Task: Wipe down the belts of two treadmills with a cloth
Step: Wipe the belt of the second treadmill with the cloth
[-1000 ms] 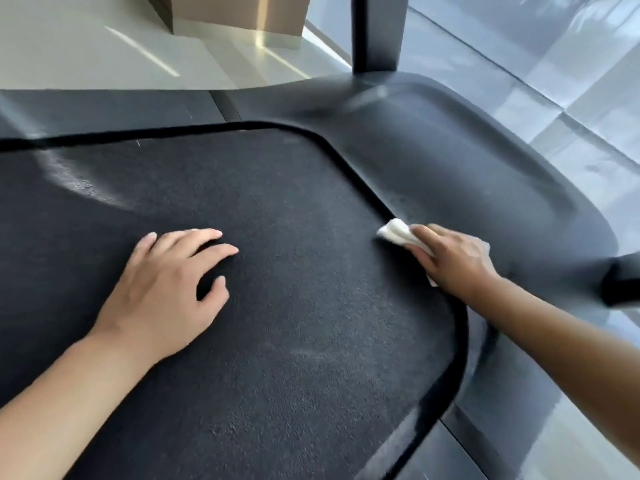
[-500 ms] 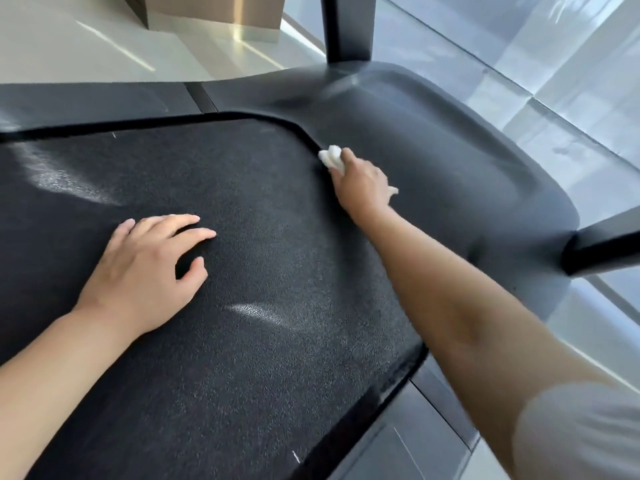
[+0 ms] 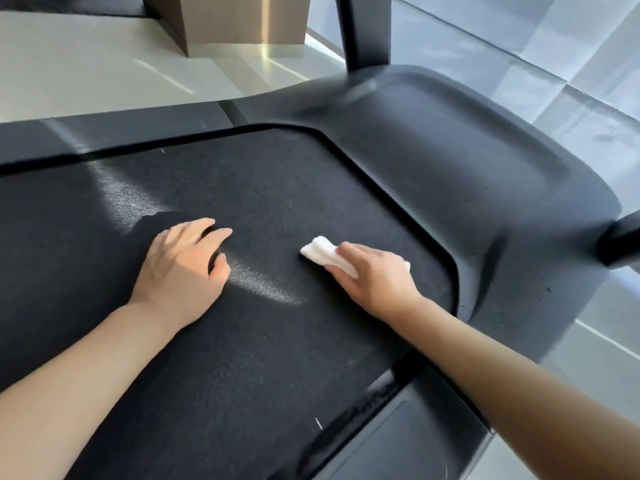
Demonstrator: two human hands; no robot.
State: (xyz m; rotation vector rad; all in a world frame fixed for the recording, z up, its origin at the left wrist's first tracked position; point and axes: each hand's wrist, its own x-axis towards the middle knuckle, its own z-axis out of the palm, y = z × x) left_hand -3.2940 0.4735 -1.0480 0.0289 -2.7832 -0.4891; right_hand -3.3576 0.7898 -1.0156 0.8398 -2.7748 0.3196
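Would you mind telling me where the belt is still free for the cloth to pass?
Bare belt lies near the viewer between the forearms, and beyond both hands up to the dark frame. Crowded: the middle, where left hand rests beside right hand pressing the cloth.

Cloth (image 3: 323, 255) on belt (image 3: 277, 341) — right of left hand (image 3: 180, 271)
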